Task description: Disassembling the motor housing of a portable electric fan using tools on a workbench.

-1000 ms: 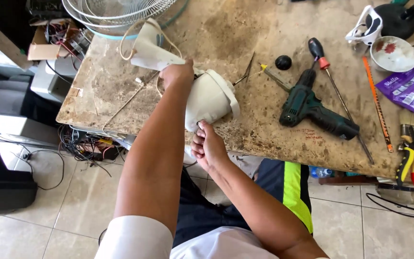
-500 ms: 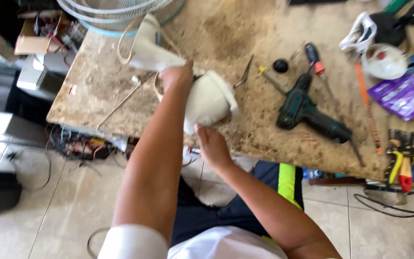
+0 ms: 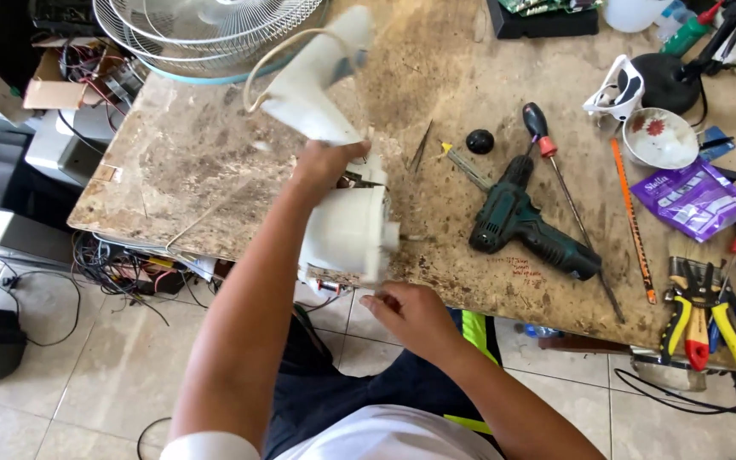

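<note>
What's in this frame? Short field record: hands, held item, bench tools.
left hand: grips top of white fan housing
right hand: below housing, fingers at its lower edge; contact unclear
housing: tilted over front edge of worn wooden bench
right of housing: green drill, red-handled screwdriver
far right: yellow-handled pliers
behind: fan grille

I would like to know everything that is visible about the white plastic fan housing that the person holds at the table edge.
The white plastic fan housing is rounded and smooth, joined at its top to a white neck piece that tilts away over the worn brown worktable. A pale cord loops beside the neck. The housing hangs partly over the table's near edge. The left hand grips it from above; the right hand is just below its lower end, fingers pinched. Small wires show underneath.
</note>
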